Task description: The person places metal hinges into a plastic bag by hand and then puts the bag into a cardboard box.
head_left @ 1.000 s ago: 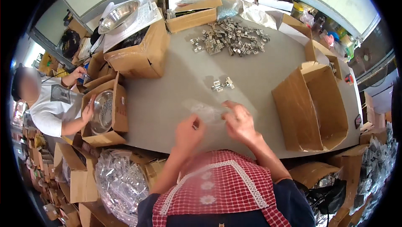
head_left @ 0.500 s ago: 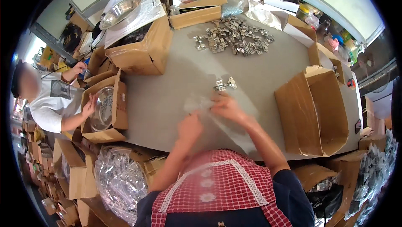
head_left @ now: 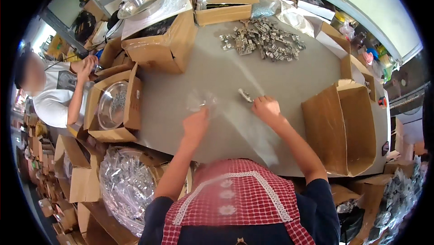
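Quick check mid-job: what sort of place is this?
Likely a hardware packing workshop: a loose heap of silvery metal parts on the grey tabletop, open brown cardboard boxes around it, and a thin clear plastic bag in the left hand.

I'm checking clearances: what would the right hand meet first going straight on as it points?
Likely the metal part, just ahead of the right hand; depth is unclear, so they may already touch.
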A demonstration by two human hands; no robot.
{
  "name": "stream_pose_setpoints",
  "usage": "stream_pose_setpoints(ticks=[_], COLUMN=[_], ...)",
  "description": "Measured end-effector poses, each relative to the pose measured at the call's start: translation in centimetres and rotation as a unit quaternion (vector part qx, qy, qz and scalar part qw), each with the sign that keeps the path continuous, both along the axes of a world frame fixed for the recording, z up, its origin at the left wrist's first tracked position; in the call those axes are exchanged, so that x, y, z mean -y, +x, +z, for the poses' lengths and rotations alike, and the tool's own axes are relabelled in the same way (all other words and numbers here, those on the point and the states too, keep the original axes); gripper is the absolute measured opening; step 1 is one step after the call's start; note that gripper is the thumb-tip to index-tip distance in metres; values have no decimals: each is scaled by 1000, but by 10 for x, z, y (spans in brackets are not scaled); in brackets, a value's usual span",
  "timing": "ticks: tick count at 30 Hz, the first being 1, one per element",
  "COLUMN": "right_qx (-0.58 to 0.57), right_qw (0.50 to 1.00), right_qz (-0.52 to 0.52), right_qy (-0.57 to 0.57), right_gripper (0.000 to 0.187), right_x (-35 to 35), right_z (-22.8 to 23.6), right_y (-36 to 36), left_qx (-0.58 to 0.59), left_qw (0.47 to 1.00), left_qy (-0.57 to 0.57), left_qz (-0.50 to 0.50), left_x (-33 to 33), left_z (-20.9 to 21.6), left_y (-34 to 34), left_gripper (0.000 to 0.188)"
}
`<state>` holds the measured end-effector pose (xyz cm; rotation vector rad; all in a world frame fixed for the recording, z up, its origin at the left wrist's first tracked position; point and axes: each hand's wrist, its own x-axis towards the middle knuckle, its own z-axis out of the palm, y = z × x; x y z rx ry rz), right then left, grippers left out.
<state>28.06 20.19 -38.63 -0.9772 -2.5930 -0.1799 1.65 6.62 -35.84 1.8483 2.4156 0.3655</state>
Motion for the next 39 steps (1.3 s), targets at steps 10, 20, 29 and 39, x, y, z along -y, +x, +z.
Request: stream_pose_setpoints(ticks=[10,20,29,39], right_qx=[-344,-503,-675,-447], right_qw=[629,655,518,700], right_qz=[-83,-164,-183,-149], right_qy=[-692,-540,-492,-536], right_gripper=[26,23,15,27], right_x=[58,79,39,-2], right_z=[67,12,7,-17], right_y=[-6,-19,-42,-53], left_qx=[18,-16,60,126], left_qw=[999,989,992,983], left_qy=[-27,85,75,25], left_qz=[-34,-122,-79,-133], left_x=[0,-3,-54,-76], left_z=[-2,-6,-9,-27], left_y=[28,90,85,83], left_gripper=[30,34,17,18])
